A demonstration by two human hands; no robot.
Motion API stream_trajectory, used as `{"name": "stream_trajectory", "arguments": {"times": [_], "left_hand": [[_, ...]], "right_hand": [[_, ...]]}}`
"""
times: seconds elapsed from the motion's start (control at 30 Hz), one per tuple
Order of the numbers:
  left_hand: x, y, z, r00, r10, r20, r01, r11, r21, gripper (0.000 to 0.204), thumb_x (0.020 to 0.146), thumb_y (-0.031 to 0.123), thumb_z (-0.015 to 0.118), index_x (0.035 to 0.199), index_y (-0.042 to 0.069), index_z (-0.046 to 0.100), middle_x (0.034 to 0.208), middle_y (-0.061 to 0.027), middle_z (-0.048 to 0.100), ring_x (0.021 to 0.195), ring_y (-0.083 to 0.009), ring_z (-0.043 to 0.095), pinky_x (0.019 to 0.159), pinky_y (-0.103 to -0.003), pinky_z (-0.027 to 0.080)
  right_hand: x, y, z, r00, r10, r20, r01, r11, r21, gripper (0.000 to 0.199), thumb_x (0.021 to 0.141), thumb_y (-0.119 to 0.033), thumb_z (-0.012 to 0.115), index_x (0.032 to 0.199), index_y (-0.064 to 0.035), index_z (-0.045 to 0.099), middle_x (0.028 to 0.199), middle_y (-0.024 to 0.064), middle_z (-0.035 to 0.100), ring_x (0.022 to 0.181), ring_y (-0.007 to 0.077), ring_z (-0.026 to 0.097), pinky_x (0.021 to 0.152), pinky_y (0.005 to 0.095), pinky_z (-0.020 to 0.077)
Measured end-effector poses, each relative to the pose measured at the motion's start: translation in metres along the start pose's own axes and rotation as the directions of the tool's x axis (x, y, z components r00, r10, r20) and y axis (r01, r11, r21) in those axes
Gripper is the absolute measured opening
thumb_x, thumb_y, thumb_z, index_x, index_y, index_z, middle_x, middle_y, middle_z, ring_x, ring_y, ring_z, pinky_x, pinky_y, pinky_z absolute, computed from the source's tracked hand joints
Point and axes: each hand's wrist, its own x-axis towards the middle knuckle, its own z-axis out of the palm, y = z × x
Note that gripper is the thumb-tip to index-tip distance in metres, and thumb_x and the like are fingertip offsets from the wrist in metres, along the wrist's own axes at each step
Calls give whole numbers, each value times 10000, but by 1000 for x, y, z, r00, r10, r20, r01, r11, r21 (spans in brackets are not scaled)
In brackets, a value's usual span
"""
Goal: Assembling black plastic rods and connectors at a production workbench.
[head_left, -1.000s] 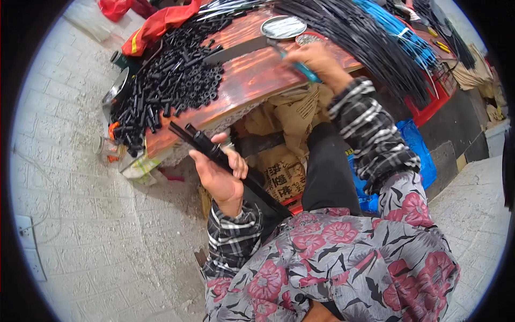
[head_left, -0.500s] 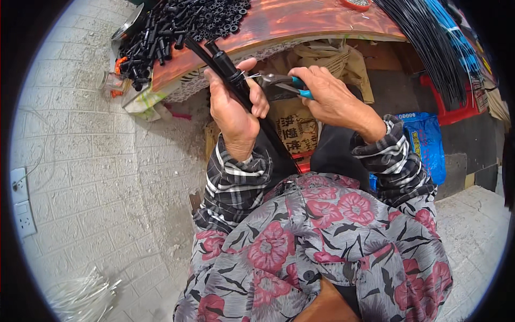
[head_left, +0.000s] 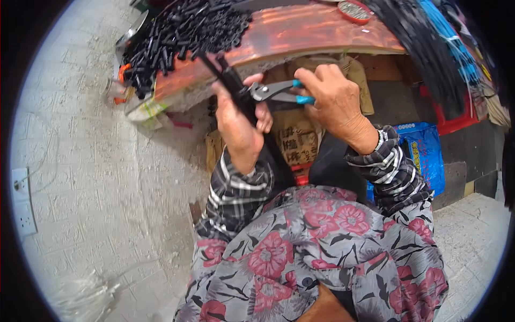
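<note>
My left hand [head_left: 239,134] is wrapped round slim black rods [head_left: 210,65] with a thicker black fitting [head_left: 232,80] along them, tilted up toward the table. My right hand [head_left: 337,99] grips a pair of pliers [head_left: 284,89] with teal-tipped handles, which stand spread apart. The metal head of the pliers meets the side of the black fitting, between the thumb and fingers of my left hand. Whatever lies between the jaws is hidden. Motion blurs the rods a little.
A reddish wooden table [head_left: 300,32] bears a heap of small black parts [head_left: 188,37] and a red dish [head_left: 356,21]. Bundles of long black rods [head_left: 429,59] and blue rods [head_left: 441,21] hang at the right, above a blue bag [head_left: 426,155]. Clear strips [head_left: 88,295] lie at lower left.
The pliers' head has come closer, onto the black fitting. Thin pale ends that stuck out there no longer show. Both hands sit slightly lower in view.
</note>
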Motion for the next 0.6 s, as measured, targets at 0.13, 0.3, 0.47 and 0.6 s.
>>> {"name": "stream_trajectory", "arguments": {"times": [0.13,0.3,0.47,0.6], "left_hand": [[-12,-4,-6,998,51,30,-48,996,-72,773,952,690,241,1242,39,540,526,-30,431,396,-130,363,384,-264,302],[-21,-7,8,985,135,107,-134,991,-19,696,960,602,393,1276,-7,512,542,-20,453,410,-116,388,391,-262,313],[-19,-5,13,977,98,188,-113,991,69,349,913,217,682,1125,-45,589,569,9,425,433,-80,387,407,-248,318],[-18,-7,8,978,125,168,-140,987,82,396,915,258,682,1146,-44,575,577,10,418,442,-77,382,405,-240,312]], "right_hand": [[15,24,-18,980,-179,89,172,982,84,220,776,-247,734,844,-114,573,724,59,561,753,273,611,587,378,500],[41,54,-21,510,-428,746,-297,726,620,299,729,-257,792,879,-36,658,593,60,609,518,191,609,458,307,461],[32,55,-33,81,-579,811,-836,404,372,320,756,-302,761,850,-14,660,519,7,551,386,82,503,352,231,346],[20,33,-49,766,-272,583,27,919,393,231,788,-207,628,911,-19,573,743,141,618,654,246,627,590,383,476]]}}
